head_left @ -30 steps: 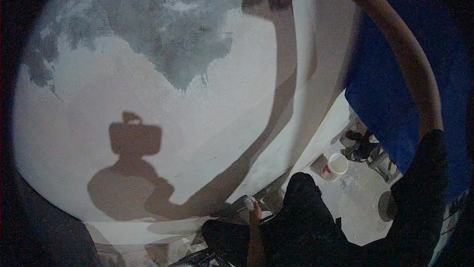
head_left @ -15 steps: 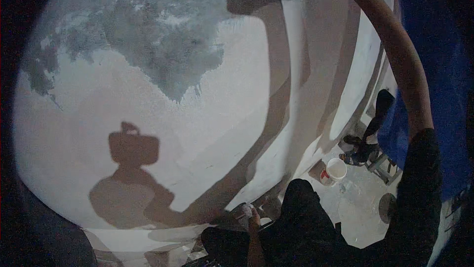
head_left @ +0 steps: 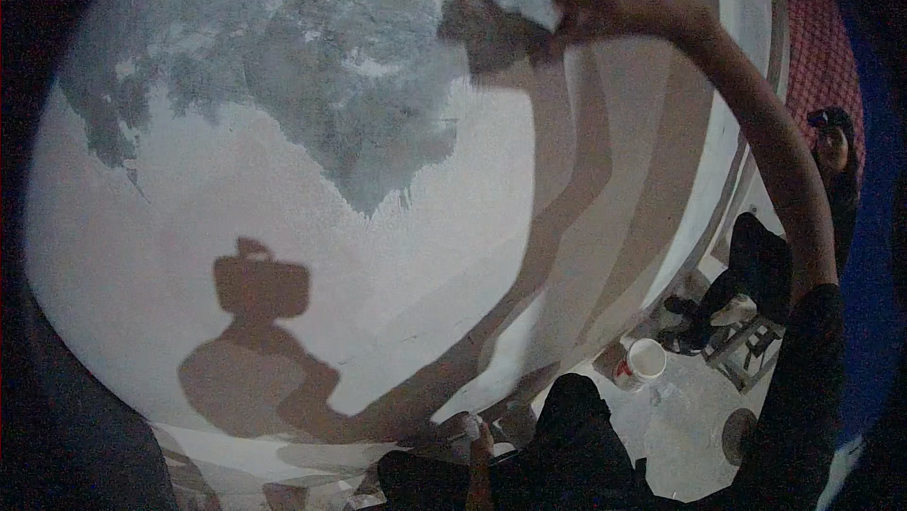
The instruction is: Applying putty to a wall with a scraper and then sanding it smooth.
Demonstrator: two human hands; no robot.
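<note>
While the pale wall (head_left: pixel 416 294) is filling most of the view before you, a grey coating (head_left: pixel 350 133) is covering its upper part, with lighter patches showing through and a ragged lower edge dropping to a point near the middle. Your right hand (head_left: pixel 614 1) is hovering high in front of the wall, just right of the grey area, its fingers curling; blur and darkness are hiding whether it is gripping anything, and you cannot tell whether it is touching the surface. Just left of it, a dark shadow (head_left: pixel 501 34) is falling across the coating's edge. Your left hand (head_left: pixel 484 441) is staying low beside your dark-clothed knee (head_left: pixel 572 417), its fingers closing around a whitish lump (head_left: pixel 470 424) too small to make out.

Lower on the wall, your own shadow (head_left: pixel 260 289) is showing a boxy shape at the head. Right of your knee, an open white bucket (head_left: pixel 645 360) with a red mark is standing on the light floor (head_left: pixel 685 435), and a round dark object (head_left: pixel 739 437) is lying nearer to you. Beyond the bucket, a co-worker (head_left: pixel 761 261) in dark clothing is sitting by a grey stool (head_left: pixel 744 352). Farther out, a red patterned surface (head_left: pixel 820 39) and a blue surface (head_left: pixel 879 228) are bordering the scene.
</note>
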